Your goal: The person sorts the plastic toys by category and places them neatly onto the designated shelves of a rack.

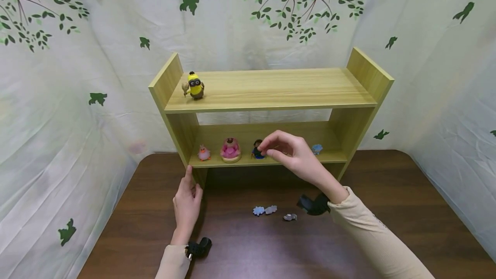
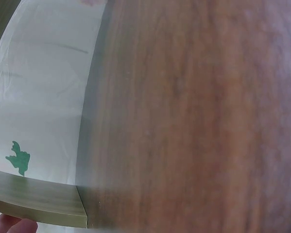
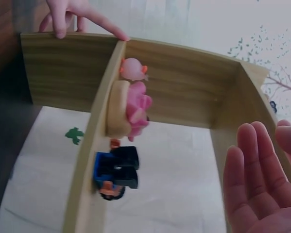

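Observation:
My right hand (image 1: 296, 154) hovers before the middle shelf, fingers loosely bent and holding nothing. Nearest to it is a dark-haired toy figure (image 1: 256, 150) with black legs and a blue part (image 3: 102, 167), partly covered by the hand in the head view. In the right wrist view, a space separates the fingers (image 3: 254, 165) from that figure. My left hand (image 1: 187, 206) rests its extended index finger on the left front edge of the wooden shelf (image 1: 248, 165). A pink bear figure (image 1: 230, 150) and a small pink bird-like figure (image 1: 203, 153) stand on the same level.
A yellow minion figure (image 1: 195, 86) stands on the top level at left. A small blue figure (image 1: 317, 149) sits toward the right of the middle level. Small blue (image 1: 258, 211) and grey pieces (image 1: 289, 217) lie on the brown table (image 1: 248, 253) before the shelf.

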`<move>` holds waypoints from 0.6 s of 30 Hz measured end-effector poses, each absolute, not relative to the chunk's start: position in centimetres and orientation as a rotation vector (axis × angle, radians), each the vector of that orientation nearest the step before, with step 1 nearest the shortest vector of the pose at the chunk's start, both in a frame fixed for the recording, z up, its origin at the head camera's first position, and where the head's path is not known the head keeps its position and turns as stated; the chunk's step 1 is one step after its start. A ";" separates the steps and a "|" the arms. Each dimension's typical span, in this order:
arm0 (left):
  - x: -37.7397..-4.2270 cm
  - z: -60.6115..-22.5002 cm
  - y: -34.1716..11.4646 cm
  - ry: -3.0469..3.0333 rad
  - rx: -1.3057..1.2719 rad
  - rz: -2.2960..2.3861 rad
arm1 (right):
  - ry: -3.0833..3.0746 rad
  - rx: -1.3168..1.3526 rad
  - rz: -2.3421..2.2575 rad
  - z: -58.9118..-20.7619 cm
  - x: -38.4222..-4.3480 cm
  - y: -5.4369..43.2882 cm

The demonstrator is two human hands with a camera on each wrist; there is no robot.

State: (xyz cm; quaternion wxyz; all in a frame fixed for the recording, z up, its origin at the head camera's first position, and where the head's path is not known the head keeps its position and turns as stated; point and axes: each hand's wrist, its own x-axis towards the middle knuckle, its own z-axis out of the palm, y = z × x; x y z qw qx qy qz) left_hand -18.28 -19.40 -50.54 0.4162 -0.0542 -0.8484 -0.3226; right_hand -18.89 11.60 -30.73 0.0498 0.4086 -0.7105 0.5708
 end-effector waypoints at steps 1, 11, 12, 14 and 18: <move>-18.3 -50.5 -19.4 -2.130 -0.135 -0.811 | -2.168 1.244 1.740 -31.0 -18.9 11.6; -18.3 -50.6 -19.4 -2.132 -0.130 -0.815 | -2.245 1.251 1.726 -33.1 -18.5 11.9; -18.3 -50.6 -19.4 -2.131 -0.131 -0.817 | -2.248 1.256 1.725 -33.4 -18.5 11.9; -18.3 -50.6 -19.4 -2.134 -0.131 -0.819 | -2.250 1.271 1.723 -33.8 -18.5 11.9; -18.3 -50.6 -19.4 -2.135 -0.124 -0.823 | -2.261 1.287 1.735 -34.6 -18.4 11.8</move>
